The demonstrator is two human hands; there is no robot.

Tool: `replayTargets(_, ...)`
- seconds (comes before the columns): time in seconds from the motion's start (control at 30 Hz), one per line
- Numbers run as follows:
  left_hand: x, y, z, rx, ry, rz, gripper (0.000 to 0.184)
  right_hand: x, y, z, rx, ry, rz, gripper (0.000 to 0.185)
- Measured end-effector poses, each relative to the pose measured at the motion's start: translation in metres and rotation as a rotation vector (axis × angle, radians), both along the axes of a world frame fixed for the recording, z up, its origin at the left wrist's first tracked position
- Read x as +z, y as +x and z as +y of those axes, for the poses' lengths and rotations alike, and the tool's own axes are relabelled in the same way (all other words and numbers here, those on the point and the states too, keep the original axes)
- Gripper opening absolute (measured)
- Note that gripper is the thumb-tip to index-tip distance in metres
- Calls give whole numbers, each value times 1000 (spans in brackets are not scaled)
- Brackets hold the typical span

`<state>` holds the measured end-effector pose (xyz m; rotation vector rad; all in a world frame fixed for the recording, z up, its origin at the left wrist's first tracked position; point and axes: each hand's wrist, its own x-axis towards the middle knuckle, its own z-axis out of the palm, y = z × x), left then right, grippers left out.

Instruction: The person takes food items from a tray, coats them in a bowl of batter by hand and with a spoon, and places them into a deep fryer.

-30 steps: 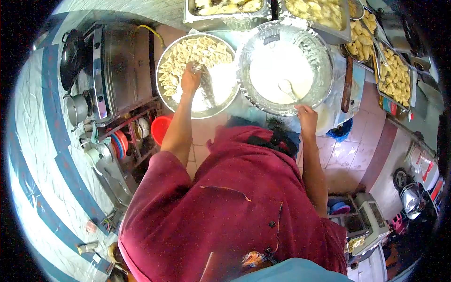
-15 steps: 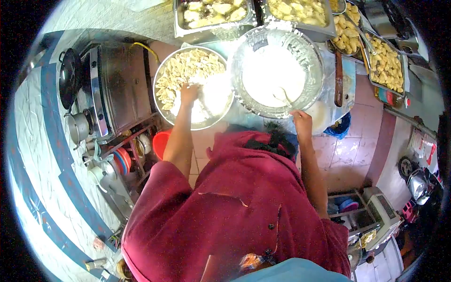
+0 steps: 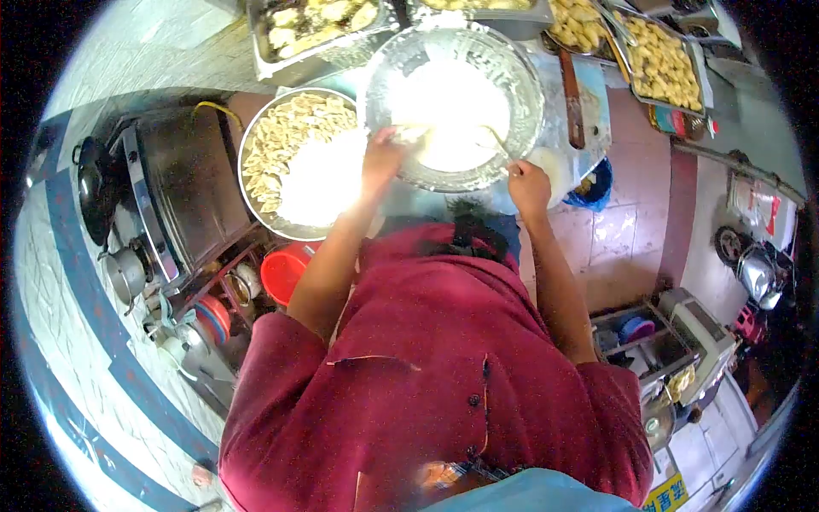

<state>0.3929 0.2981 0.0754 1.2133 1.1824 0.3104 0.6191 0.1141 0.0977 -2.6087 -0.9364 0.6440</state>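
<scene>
A large basin (image 3: 520,55) holds white batter (image 3: 448,107), and its inner wall is smeared with it. My left hand (image 3: 381,162) is at the basin's near left rim, fingers closed on a pale food piece (image 3: 413,136) that looks blurred. With closed fingers, my right hand (image 3: 529,183) grips the thin handle of a spoon (image 3: 498,145) at the near right rim; the spoon's far end is down in the batter. Left of the basin, a round metal tray (image 3: 247,200) carries many pale cut food pieces (image 3: 294,128). Glare hides part of them.
Two fryers of oil with frying pieces stand behind, the left fryer (image 3: 320,64) nearer. At the right are a wooden-handled tool (image 3: 572,102) and a tray of golden fried pieces (image 3: 665,68). Below lie a red bucket (image 3: 286,271) and a blue-lined bin (image 3: 591,189).
My left hand has moved right from the round tray to the basin with a pale piece. My right hand has come over the rim on the spoon. The camera view has shifted.
</scene>
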Motion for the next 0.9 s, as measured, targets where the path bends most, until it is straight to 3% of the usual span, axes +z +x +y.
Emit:
replayTargets(0.07,-12,33,-9,-182,260,182,44,7,0,1,-15,-27,-89,21)
replayTargets(0.17,-22,61,-21,-329,363,347,43,10,-2,4,1,-57,-182,18)
replayTargets(0.3,-60,75,-30,-391,444,521,28,-13,-10,6,17,-28,-129,15)
replayTargets(0.37,-59,78,-32,-372,470,487,29,-4,-22,13,48,68,-13,14)
replayTargets(0.5,-61,72,-37,-271,507,375,27,4,-25,19,40,43,-102,14)
replayTargets(0.57,-96,66,-31,-237,637,263,28,0,-16,15,45,4,-216,15)
replayTargets(0.6,-90,66,-28,-220,701,204,29,0,-13,13,59,-44,-235,15)
replayTargets(0.67,-79,71,-20,-44,6,182,24,-12,-5,9,138,-153,-264,16)
replayTargets(0.7,-68,75,-16,48,-342,162,22,-16,-4,5,134,-44,-192,16)
replayTargets(0.77,-106,72,-11,105,-444,92,17,-17,-8,2,129,174,-37,16)
replayTargets(0.9,-90,77,-8,227,-689,59,13,-9,-17,9,58,203,-65,12)
